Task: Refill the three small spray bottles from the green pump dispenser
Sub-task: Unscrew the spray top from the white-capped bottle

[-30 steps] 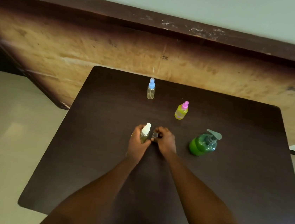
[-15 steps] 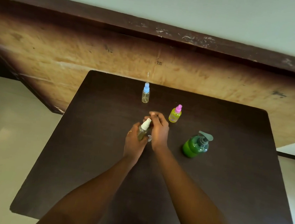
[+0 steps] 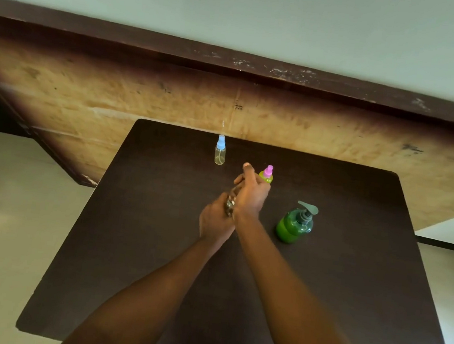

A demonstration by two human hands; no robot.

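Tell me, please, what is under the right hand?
Under the right hand a small clear bottle shows only as a sliver; the left hand grips its lower part. Its top is covered, so the cap cannot be seen.

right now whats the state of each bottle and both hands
blue-capped spray bottle, upright, cap on, looks almost empty
pink-capped spray bottle, upright, cap on, yellow-green liquid inside
green pump dispenser, upright, pump fitted, green liquid inside
held spray bottle, off the table between the hands, mostly hidden
left hand, grips the held bottle's body
right hand, curled over its top, hiding it
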